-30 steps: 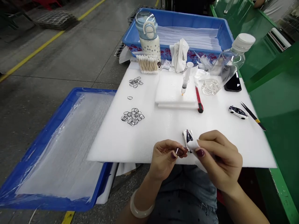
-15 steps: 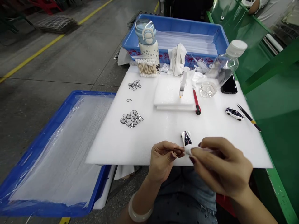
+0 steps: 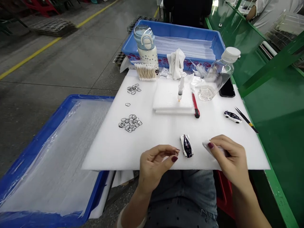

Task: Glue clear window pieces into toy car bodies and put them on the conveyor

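Right hand (image 3: 234, 158) and white wipe (image 3: 207, 146) have been drawn away from the left hand (image 3: 152, 167) since the earlier frame, and the whole of the toy car (image 3: 187, 146) is now uncovered between the hands. The dark oval piece, held then in the left hand, can no longer be clearly made out.

Just left of the car, the fingers of the left hand are held with thumb and forefinger near each other; whether anything thin is pinched there cannot be told. To the right of the car, the wipe is clamped between the right thumb and fingers. The car itself is set on the counter (image 3: 161, 131), touched by neither hand as far as can be seen.

As a judgement, use of the wipe has been either paused or finished; which of the two is not shown. Beyond the car and to its left, a larger heap of loops (image 3: 130, 123), a single loop (image 3: 127, 104) and a smaller heap of loops (image 3: 134, 89) are laid well apart, apparently sorted; which are done and which are left cannot be told. Beyond the car to its right, a second car (image 3: 232, 117) is placed with tweezers (image 3: 247, 120) beside it, both left untouched. Straight beyond the first car, a syringe (image 3: 180, 89) is seen unheld.
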